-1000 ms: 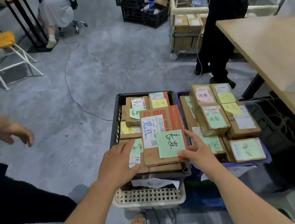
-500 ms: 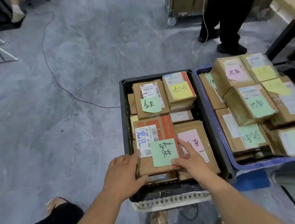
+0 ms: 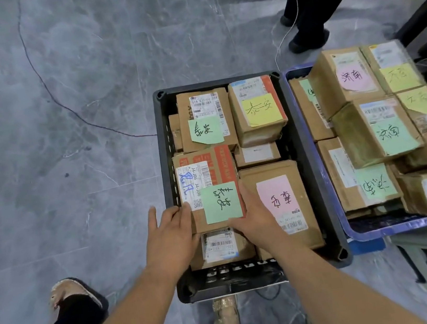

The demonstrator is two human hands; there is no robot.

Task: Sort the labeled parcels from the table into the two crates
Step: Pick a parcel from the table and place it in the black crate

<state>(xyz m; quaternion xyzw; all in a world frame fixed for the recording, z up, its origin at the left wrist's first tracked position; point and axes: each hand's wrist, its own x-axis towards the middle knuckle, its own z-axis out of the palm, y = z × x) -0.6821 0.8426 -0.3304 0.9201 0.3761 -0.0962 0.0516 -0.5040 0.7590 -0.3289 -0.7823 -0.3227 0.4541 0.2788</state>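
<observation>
left hand [image 3: 172, 232]: flat fingers press parcel [image 3: 209, 190], 7 o'clock corner | right hand [image 3: 256, 220]: straight fingers press 5 o'clock corner | parcel: black crate [image 3: 212, 82], 8 o'clock

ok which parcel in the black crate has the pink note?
The near-right parcel in the black crate, beside the right hand. The rest show green notes, a yellow note, or none.
</observation>
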